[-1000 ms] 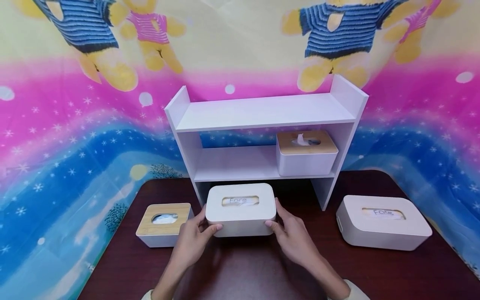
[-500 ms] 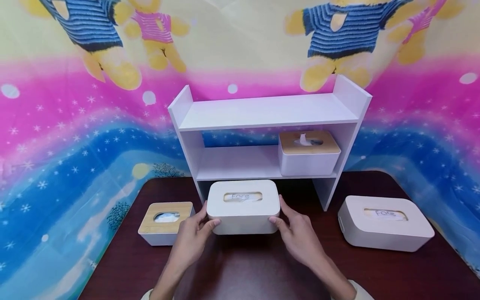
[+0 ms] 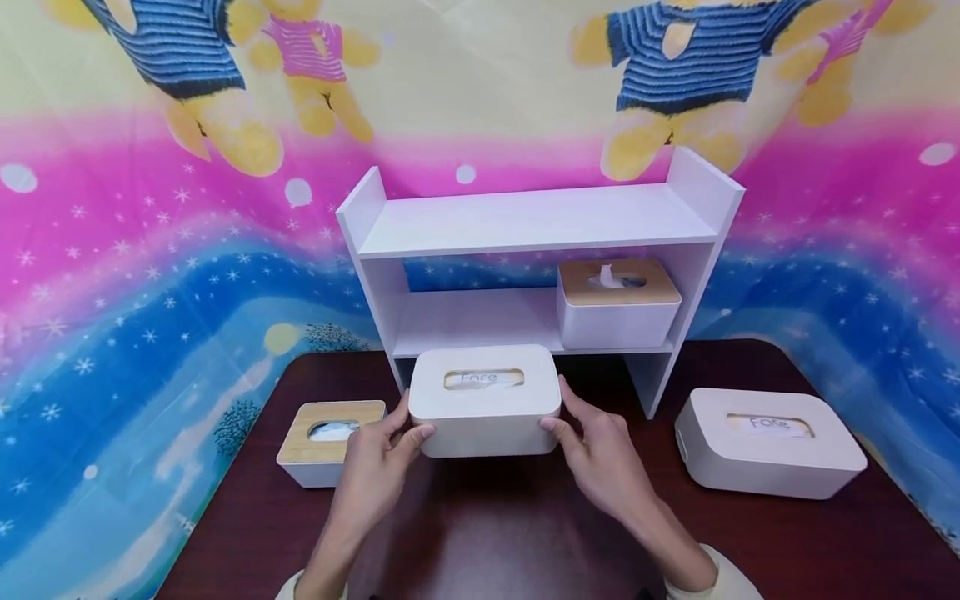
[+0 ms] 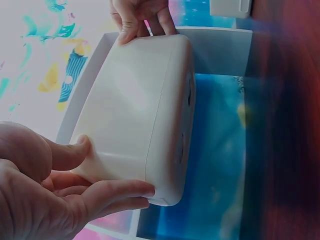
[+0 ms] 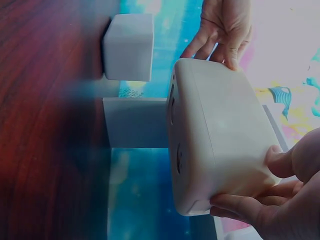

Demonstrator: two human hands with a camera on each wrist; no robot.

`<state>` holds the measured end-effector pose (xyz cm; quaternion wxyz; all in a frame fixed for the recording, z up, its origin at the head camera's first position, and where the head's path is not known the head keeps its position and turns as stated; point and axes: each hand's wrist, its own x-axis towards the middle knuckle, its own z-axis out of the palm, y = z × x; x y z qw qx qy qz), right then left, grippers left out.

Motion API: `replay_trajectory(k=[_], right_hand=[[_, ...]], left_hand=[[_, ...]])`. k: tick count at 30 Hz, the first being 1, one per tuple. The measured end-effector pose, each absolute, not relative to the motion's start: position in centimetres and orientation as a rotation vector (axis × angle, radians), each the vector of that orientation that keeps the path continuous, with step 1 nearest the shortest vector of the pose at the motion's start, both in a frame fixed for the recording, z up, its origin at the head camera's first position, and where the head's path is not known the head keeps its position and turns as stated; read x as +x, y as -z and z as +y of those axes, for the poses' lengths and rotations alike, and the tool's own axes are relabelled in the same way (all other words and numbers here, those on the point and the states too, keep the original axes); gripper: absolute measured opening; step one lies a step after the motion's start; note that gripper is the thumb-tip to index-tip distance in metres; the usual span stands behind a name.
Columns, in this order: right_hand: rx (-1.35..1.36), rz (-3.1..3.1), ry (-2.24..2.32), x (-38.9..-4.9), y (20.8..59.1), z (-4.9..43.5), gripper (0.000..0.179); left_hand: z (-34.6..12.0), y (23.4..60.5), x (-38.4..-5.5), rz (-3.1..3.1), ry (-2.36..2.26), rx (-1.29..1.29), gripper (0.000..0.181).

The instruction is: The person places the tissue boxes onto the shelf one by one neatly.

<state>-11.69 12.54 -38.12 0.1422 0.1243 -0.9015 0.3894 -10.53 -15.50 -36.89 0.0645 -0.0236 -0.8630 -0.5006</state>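
Observation:
A cream tissue box (image 3: 487, 435) with a slot in its lid is held up off the table, in front of the white shelf unit. Tissue shows through the slot, with handwriting that looks like "Face". My left hand (image 3: 375, 467) grips its left end, thumb on the front face and fingers round the side. At the other end my right hand (image 3: 607, 462) grips it the same way. Both wrist views show the box (image 4: 127, 110) between the two hands, with its underside and round holes partly visible.
The white two-tier shelf (image 3: 536, 225) stands behind, a wood-lidded tissue box (image 3: 618, 325) at the right of its lower tier. Another wood-lidded box (image 3: 311, 477) is on the dark table (image 3: 487, 542) at left, a second cream box (image 3: 765, 475) at right. A patterned cloth (image 3: 150, 333) hangs behind.
Both hands have raised the cream tissue box a little higher, towards the level of the shelf's lower tier. The other boxes stay in place.

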Motion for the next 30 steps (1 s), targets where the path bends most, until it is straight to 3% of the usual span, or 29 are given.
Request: replay_trajectory(k=[30], right_hand=[[0.383,-2.491,-1.124,-13.0,33.5,12.2,0.064]], left_hand=[[-15.6,32.6,-11.7,-2.472,1.444,-0.089,0.059]])
